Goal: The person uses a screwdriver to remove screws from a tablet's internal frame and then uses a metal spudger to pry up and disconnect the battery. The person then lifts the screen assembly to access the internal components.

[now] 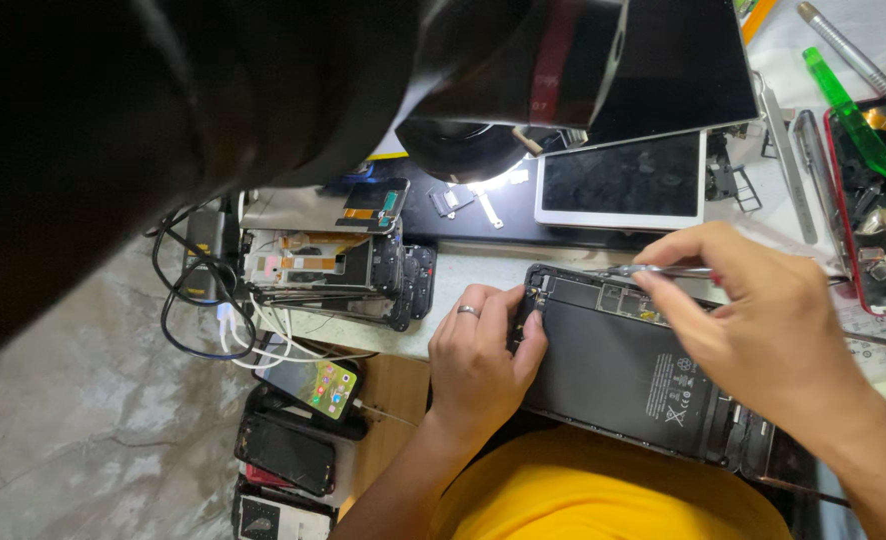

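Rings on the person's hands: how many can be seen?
1. A silver ring sits on a finger of the left hand. The right hand shows none, though some fingers are hidden.

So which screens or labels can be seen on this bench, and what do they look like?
Lit phone: left of the left hand, colourful icons, cable plugged in.
White-framed tablet: top centre, dark blank screen.
Dark phone: bottom left, screen off.
Battery label: white marks on the black battery, under the right hand.

A phone repair workshop: the counter [483, 265] is crowded with stripped phone frames [333, 275], an opened tablet [623, 360], a white tablet [623, 180], cables [203, 320] and loose parts.
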